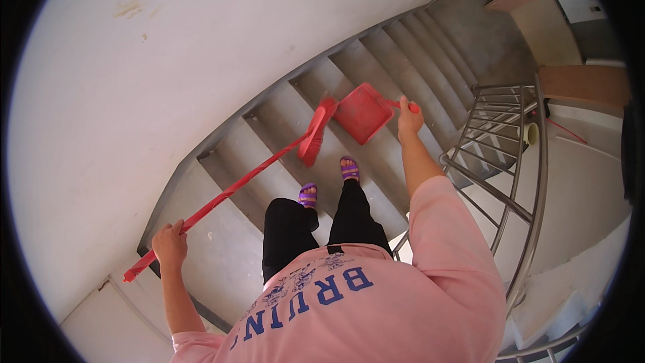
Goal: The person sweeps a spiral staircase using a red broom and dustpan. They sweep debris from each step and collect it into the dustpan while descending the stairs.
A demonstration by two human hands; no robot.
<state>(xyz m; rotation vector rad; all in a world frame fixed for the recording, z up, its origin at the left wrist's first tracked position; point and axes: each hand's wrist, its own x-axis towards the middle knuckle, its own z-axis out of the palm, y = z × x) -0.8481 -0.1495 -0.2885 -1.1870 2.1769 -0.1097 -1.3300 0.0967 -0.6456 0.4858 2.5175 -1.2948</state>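
Observation:
My left hand (170, 244) is closed around the upper part of the long red handle of a broom (242, 181). The handle slants up to the right across the steps, and its red bristle head (317, 131) is over a stair tread, slightly blurred. In my right hand (410, 120) is the short handle of a red dustpan (364, 113), its pan turned towards the broom head. The pan's edge and the bristles are close together; I cannot tell whether they touch. Some greyish dust shows inside the pan.
Grey concrete stairs (398, 68) run down to a landing (489, 30) at the upper right. A white wall (151, 85) borders them on the left, a metal railing (529, 222) on the right. My feet, in purple sandals (349, 168), stand on the steps. Beyond the railing is a pale yellow container (530, 133).

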